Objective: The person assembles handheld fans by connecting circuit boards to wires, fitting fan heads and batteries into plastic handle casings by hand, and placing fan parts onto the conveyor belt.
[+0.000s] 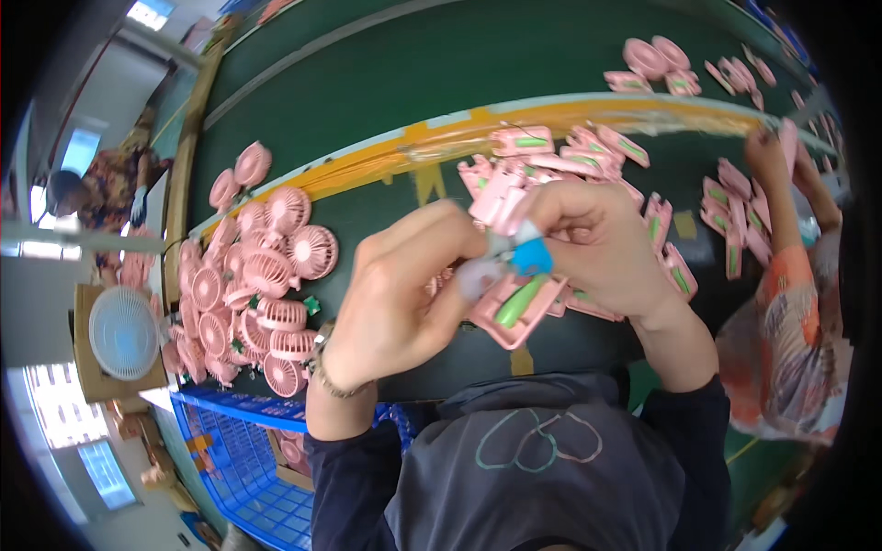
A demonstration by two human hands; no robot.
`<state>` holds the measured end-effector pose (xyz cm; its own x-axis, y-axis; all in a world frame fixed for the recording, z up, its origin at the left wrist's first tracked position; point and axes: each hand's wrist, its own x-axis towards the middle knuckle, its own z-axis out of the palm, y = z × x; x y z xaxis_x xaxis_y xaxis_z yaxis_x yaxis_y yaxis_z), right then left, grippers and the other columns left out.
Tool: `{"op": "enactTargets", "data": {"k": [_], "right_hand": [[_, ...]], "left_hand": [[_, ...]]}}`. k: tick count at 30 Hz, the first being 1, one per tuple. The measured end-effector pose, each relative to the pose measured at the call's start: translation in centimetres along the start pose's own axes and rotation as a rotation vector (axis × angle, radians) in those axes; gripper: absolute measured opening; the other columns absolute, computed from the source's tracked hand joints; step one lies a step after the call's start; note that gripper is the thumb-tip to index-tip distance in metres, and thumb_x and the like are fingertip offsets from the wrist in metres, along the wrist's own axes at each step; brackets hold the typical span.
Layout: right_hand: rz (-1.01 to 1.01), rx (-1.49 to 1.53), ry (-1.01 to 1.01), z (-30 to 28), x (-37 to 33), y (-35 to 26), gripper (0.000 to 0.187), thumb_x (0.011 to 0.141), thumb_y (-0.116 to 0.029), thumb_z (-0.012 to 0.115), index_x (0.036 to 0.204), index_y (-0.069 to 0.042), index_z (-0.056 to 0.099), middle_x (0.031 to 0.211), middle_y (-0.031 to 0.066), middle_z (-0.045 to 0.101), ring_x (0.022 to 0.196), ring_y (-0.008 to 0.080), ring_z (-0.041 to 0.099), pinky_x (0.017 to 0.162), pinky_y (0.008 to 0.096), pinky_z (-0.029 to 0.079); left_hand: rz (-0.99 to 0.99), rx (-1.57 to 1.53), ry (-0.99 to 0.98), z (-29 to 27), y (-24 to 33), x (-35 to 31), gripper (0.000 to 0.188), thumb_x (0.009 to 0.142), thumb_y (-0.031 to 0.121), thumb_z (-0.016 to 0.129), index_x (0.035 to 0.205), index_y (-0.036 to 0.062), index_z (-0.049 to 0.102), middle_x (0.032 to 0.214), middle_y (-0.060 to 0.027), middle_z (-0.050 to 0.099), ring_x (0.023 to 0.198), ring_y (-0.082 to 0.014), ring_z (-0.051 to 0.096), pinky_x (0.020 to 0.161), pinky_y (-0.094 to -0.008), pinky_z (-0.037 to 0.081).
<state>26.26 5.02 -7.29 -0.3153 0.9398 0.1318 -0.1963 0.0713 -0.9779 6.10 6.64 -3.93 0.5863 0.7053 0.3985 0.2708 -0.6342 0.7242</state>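
Both my hands are closed over a pink plastic fan handle shell [505, 332] with a green cylindrical part [521, 301] in its hollow. My left hand [404, 285] pinches at the shell's upper end, pale covers on its fingertips. From the other side my right hand [593, 248] grips the same end; a blue covering [531, 257] shows at its thumb. The fingers hide what lies between them. Just beyond, a pile of similar pink handle shells [588, 156] lies on the dark green work surface [386, 207], several with green parts inside.
Round pink fan heads [271, 273] are heaped on the left, above a blue plastic crate [253, 477]. A yellow-taped ledge [367, 156] crosses behind the piles. At right a co-worker's arm [781, 202] reaches over more shells [735, 216]. Another person [110, 188] sits far left, near a fan [124, 332].
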Motion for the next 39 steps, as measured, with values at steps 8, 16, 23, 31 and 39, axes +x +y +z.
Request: {"op": "enactTargets", "data": {"k": [8,16,23,31,39], "right_hand": [[0.043,-0.118,0.148,-4.0,7.8,2.2,0.003,0.087,-0.003,0.059,0.089,-0.001,0.059,0.076,0.0039,0.065,0.068,0.0064,0.061,0.064,0.0195,0.049],[-0.355,-0.799,0.497,-11.4,20.6,8.1,0.010,0.084,-0.004,0.057,0.093,0.002,0.060,0.080,0.0129,0.064,0.073,0.0205,0.064,0.065,0.0316,0.049],[-0.277,-1.447,0.382,-10.8,19.4,11.4,0.033,0.074,-0.003,0.061,0.107,-0.006,0.061,0.114,0.0105,0.056,0.110,0.0311,0.047,0.091,0.0434,0.035],[0.132,-1.358,0.052,-9.8,12.2,11.5,0.021,0.077,0.001,0.057,0.096,0.003,0.065,0.095,0.0190,0.063,0.090,0.0371,0.060,0.080,0.0403,0.047],[0.039,-0.523,0.339,-11.9,10.2,12.4,0.024,0.092,-0.012,0.055,0.109,0.005,0.061,0.094,0.0075,0.068,0.086,0.0092,0.059,0.077,0.0250,0.047]], "left_hand": [[-0.086,0.098,0.116,-2.6,-10.5,4.5,0.030,0.082,0.016,0.069,0.108,0.0031,0.065,0.094,-0.0134,0.067,0.077,-0.0196,0.063,0.069,-0.0305,0.050],[-1.024,0.796,0.360,-20.9,-33.8,-3.6,0.074,0.072,0.049,0.069,0.130,0.0062,0.049,0.117,-0.0218,0.060,0.110,-0.0344,0.058,0.095,-0.0401,0.045],[-1.139,0.865,0.114,-19.3,-35.7,-0.5,0.086,0.070,0.053,0.073,0.141,0.0210,0.034,0.137,-0.0233,0.042,0.128,-0.0414,0.036,0.104,-0.0492,0.032],[-0.156,0.572,-0.434,-3.1,-21.1,0.8,0.075,0.054,0.016,0.084,0.121,0.0184,0.051,0.131,-0.0177,0.039,0.122,-0.0381,0.039,0.101,-0.0464,0.040],[-0.322,0.404,-0.057,-2.0,-18.5,2.4,0.041,0.073,0.022,0.073,0.107,0.0032,0.058,0.102,-0.0178,0.061,0.099,-0.0339,0.059,0.085,-0.0389,0.048]]}}
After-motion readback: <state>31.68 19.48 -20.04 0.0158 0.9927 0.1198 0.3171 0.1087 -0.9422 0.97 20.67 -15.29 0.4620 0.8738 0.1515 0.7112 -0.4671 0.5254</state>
